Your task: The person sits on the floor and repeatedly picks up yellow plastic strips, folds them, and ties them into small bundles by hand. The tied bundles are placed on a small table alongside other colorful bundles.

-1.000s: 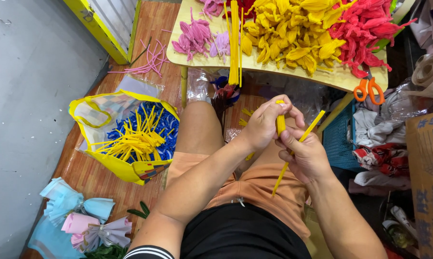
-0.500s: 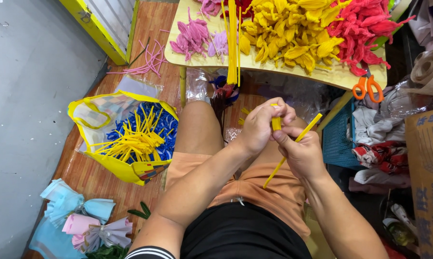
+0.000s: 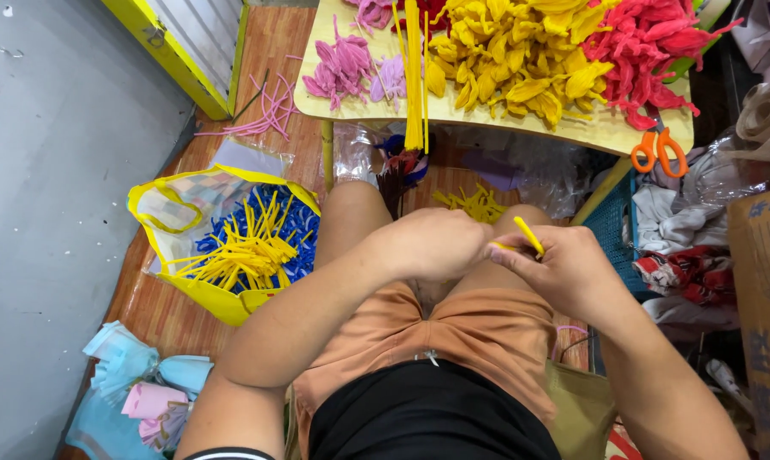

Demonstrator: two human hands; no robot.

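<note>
Head view | left hand (image 3: 432,243) and right hand (image 3: 564,268) pinch yellow pipe cleaner (image 3: 528,235) | risk: thin stem may slip, loose pinch

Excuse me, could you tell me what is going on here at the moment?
A seated person works over their lap, both hands close together: the left hand and right hand pinch a yellow fuzzy stem. Ahead, a low table carries piles of yellow twisted pieces, red pieces and pink ones, plus orange scissors. A yellow bag of cut yellow stems sits on the floor.
</note>
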